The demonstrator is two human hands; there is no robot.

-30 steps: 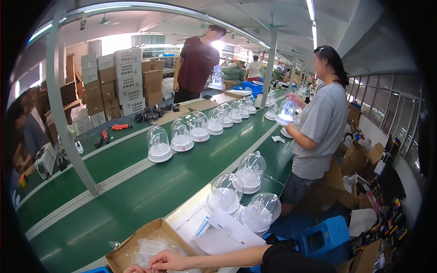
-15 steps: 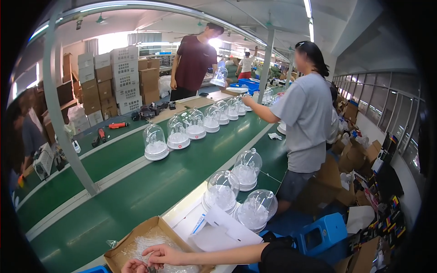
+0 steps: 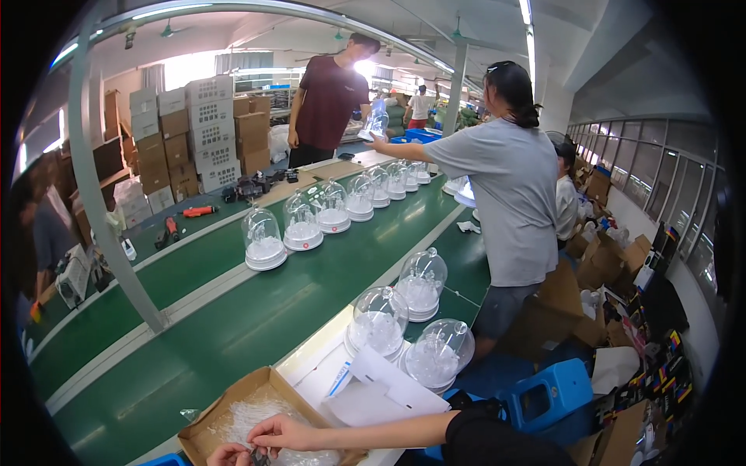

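Observation:
My right hand [image 3: 281,432] reaches in over an open cardboard box [image 3: 203,426] at the lower edge, fingers pinched together. Close against its fingertips is my left hand [image 3: 228,454], also closed and partly cut off by the picture's edge. Between them shows a small dark-grey piece [image 3: 258,457], too small to name. Loose clear plastic [image 3: 242,415] fills the box under my hands. Beside the box lies a bent white sheet [image 3: 382,398]. Clear domes on white bases stand just beyond, including a near dome [image 3: 440,351] and another dome [image 3: 379,317].
A green conveyor belt [image 3: 194,361] runs diagonally past, with a row of domes [image 3: 303,221] along it. Right of it stands a co-worker in grey [image 3: 513,194]; across it, one in maroon [image 3: 330,101]. A blue stool [image 3: 548,396] is at my right.
My fingertips have come closer together, and the dark piece now shows between them. The co-worker in grey has stretched an arm out to the dome held by the person in maroon.

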